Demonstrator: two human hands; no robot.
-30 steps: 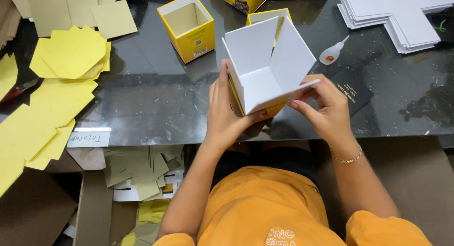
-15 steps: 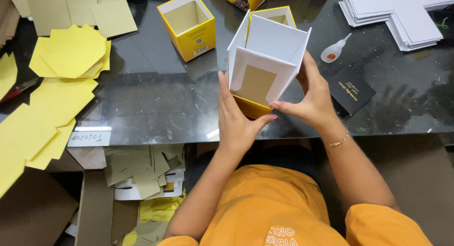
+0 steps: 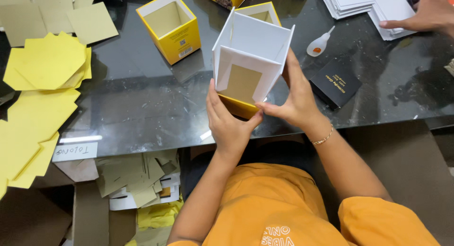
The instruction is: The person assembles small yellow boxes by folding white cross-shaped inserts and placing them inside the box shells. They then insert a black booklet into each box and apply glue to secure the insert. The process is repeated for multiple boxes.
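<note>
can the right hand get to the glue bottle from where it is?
Probably yes. The right hand grips the white box liner, and the glue bottle lies just beyond it on bare dark tabletop, nothing between. It must let go first.

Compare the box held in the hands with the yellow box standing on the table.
The held box is white inside, tilted, gripped by the left hand and right hand; the yellow box is tan inside, stands upright, untouched. The held box shows a tan square panel on its near wall; the yellow box shows none. Both are open-topped, square, and yellow outside.
</note>
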